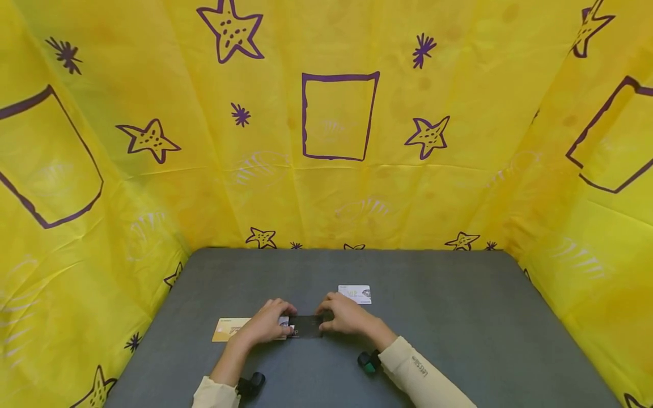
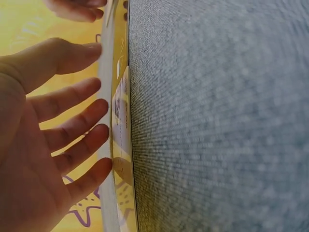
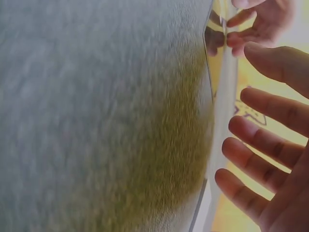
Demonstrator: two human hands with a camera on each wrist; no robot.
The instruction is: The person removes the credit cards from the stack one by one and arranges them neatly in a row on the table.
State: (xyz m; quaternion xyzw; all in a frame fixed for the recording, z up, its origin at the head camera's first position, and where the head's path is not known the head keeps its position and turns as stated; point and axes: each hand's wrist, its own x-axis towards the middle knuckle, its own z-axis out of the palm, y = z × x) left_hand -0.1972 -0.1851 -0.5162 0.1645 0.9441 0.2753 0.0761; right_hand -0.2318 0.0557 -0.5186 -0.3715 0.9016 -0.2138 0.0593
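Note:
A glossy black card lies flat on the grey table between my two hands. My left hand is at its left end, thumb and fingers spread with the tips close to the card edges. Partly under that hand is a silver-white card, overlapping a gold card further left. My right hand is at the black card's right end, its fingers spread and relaxed in the right wrist view. Just behind the right hand lies a white card marked VIP.
The grey tabletop extends around the cards to its far edge. Yellow curtains with purple star drawings enclose the back and both sides. A black wrist device sits by the right cuff, another by the left.

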